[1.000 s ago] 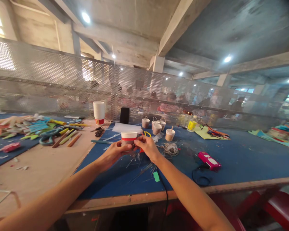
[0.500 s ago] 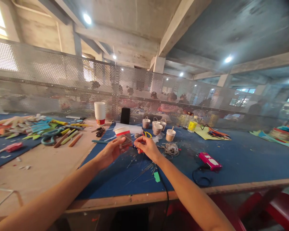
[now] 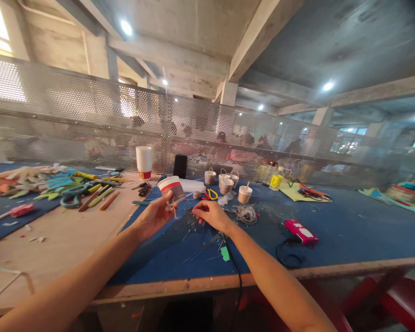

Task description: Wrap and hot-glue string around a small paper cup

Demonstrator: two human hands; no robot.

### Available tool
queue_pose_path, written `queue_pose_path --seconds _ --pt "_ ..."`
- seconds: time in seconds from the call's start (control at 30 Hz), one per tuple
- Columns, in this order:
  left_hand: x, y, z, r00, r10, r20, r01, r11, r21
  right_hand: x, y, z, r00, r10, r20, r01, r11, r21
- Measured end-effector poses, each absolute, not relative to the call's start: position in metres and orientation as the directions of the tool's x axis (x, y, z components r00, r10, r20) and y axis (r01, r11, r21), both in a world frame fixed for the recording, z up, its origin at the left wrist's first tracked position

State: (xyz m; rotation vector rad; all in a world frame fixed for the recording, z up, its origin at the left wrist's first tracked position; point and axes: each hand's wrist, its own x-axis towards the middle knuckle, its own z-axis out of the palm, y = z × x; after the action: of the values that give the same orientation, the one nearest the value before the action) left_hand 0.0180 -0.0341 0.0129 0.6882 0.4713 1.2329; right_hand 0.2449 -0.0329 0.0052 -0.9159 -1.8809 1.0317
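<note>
cup (image 3: 171,188) tilted, in L hand (image 3: 152,217) | R hand (image 3: 207,215) just beside, fingers pinched

You have one red-banded paper cup (image 3: 170,188) in hand, one stack of white cups (image 3: 143,162) behind it, four small handled cups (image 3: 226,183) ahead, one black phone (image 3: 180,166), one pink device (image 3: 300,231), one twine bundle (image 3: 245,213).

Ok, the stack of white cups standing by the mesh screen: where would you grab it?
Probably around the white wall of the cup stack, near mid-height, coming from its near side. It stands upright, mouths down, red band at the bottom, with the mesh screen close behind.
</note>
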Motion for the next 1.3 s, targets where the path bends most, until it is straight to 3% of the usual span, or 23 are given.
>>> queue_pose_path --seconds 0.13,0.23,0.3,0.37,0.43,0.53,0.73,0.87,0.93,1.0,1.1,1.2,1.3 --pt "0.015 -0.034 0.015 0.256 0.966 0.046 -0.683 0.147 0.716 0.246 -0.041 0.014 -0.537 0.760 0.366 0.264 0.564 -0.782" --pt "0.015 -0.034 0.013 0.240 0.970 0.035 -0.681 0.142 0.719 0.246 -0.042 0.019 -0.412 0.725 0.552 0.423 0.689 -0.588" --pt "0.015 -0.034 0.012 0.246 0.969 0.034 -0.671 0.145 0.727 0.249 -0.040 0.021 -0.283 0.772 0.569 0.626 0.598 -0.500" --pt "0.016 -0.033 0.012 0.261 0.964 0.043 -0.652 0.144 0.745 0.256 -0.036 0.020 -0.178 0.848 0.499 0.800 0.421 -0.429" --pt "0.016 -0.034 0.012 0.272 0.961 0.055 -0.640 0.138 0.756 0.264 -0.032 0.018 -0.127 0.911 0.391 0.900 0.271 -0.340" --pt "0.016 -0.035 0.014 0.277 0.959 0.063 -0.641 0.136 0.755 0.274 -0.027 0.013 -0.130 0.967 0.220 0.956 0.181 -0.231" --pt "0.017 -0.036 0.014 0.285 0.956 0.069 -0.662 0.145 0.735 0.276 -0.014 0.001 -0.124 0.988 0.088 0.964 0.141 -0.225" --pt "0.016 -0.035 0.014 0.283 0.957 0.069 -0.661 0.143 0.737 0.275 -0.005 -0.005 -0.054 0.992 0.115 0.947 0.087 -0.309" --pt "0.016 -0.036 0.014 0.289 0.955 0.060 -0.656 0.152 0.739 0.276 -0.001 -0.005 -0.011 0.982 0.188 0.903 0.091 -0.421" --pt "0.015 -0.037 0.015 0.293 0.955 0.048 -0.652 0.163 0.740 0.276 0.001 -0.003 0.051 0.956 0.289 0.776 0.144 -0.614" --pt "0.015 -0.037 0.016 0.283 0.958 0.038 -0.660 0.165 0.733 0.272 -0.001 0.003 0.133 0.929 0.344 0.356 0.279 -0.892" --pt "0.015 -0.037 0.016 0.268 0.963 0.034 -0.663 0.159 0.732 0.265 -0.010 0.011 0.053 0.959 0.278 -0.080 0.282 -0.956" --pt "0.016 -0.037 0.014 0.256 0.966 0.042 -0.655 0.141 0.742 0.258 -0.021 0.019 -0.080 0.959 0.273 -0.273 0.243 -0.931"
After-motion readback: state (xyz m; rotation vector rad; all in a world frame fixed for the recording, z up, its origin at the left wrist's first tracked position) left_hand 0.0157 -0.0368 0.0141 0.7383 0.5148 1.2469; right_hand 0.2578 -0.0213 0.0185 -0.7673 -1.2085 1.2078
